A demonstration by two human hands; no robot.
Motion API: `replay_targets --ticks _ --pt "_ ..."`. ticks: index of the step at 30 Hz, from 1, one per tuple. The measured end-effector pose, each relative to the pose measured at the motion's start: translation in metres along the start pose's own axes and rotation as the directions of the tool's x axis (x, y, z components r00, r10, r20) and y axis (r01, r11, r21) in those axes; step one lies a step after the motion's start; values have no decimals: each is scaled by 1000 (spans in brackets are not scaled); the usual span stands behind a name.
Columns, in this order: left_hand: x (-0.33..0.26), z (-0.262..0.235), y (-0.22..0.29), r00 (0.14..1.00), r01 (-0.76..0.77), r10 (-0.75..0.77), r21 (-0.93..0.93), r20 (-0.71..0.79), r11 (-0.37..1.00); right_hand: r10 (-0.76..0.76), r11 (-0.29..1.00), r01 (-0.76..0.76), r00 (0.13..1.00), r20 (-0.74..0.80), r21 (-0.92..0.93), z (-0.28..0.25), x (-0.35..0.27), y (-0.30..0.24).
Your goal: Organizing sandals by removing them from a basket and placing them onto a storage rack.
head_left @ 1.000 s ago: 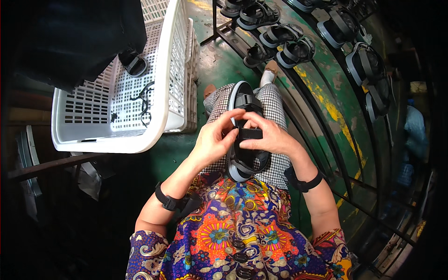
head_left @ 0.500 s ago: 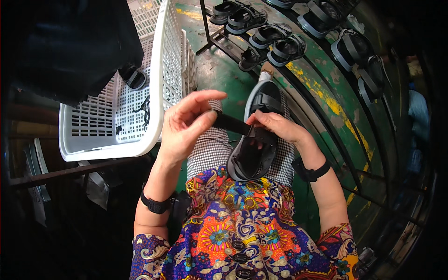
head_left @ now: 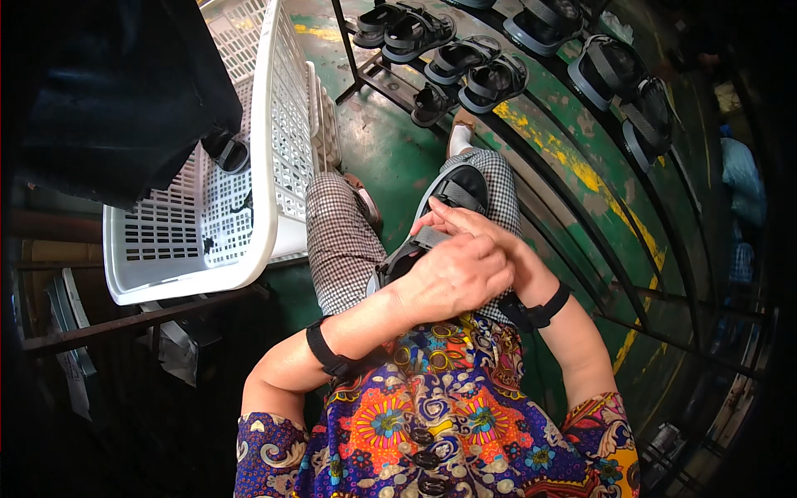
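Note:
A black and grey sandal (head_left: 458, 184) lies along my lap, its toe end pointing away from me. A grey strap (head_left: 430, 238) crosses its middle and passes under my fingers. My left hand (head_left: 461, 278) reaches over the sandal to the right side, fingers curled tight at the strap; the strap's end is hidden inside it. My right hand (head_left: 475, 226) lies just beyond, its fingers and thumb closed on the sandal by the strap. Both hands touch or nearly touch, and they cover much of the heel part.
A white plastic basket (head_left: 264, 166) stands at the left, with a small sandal (head_left: 226, 153) in it and black cloth hanging over it. A dark metal rack (head_left: 573, 217) holding several sandals (head_left: 496, 81) runs along the right. The floor (head_left: 382, 100) is green with yellow marks.
My left hand has moved from the left of the sandal across to the right, carrying the strap over. The view has shifted slightly, and the sandal now tilts more to the left at its heel.

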State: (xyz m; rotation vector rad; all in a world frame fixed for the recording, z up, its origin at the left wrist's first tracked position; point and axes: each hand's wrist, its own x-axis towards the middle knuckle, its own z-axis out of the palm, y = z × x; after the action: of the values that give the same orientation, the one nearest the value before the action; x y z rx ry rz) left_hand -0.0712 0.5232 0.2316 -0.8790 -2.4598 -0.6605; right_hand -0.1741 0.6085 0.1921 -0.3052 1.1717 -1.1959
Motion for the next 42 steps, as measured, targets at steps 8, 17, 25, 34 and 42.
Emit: replay_targets --ticks 8,17,25,34,42 --pt "-33 4 9 982 32 29 -320 186 947 -109 994 110 993 -48 8 3 8 13" --pt "-108 -29 -3 526 841 -824 -271 212 467 -150 986 137 977 -149 -96 8 5 1" --pt "-99 17 -35 388 922 -905 -58 172 384 -545 630 282 825 -153 -724 54 9 -13" --pt "-118 47 -38 273 589 -890 -795 365 -145 -947 297 489 261 -187 -820 31 -9 -35" --pt "-120 42 -43 216 531 -913 -826 346 -188 -865 420 412 452 -219 -808 36 -31 -2"
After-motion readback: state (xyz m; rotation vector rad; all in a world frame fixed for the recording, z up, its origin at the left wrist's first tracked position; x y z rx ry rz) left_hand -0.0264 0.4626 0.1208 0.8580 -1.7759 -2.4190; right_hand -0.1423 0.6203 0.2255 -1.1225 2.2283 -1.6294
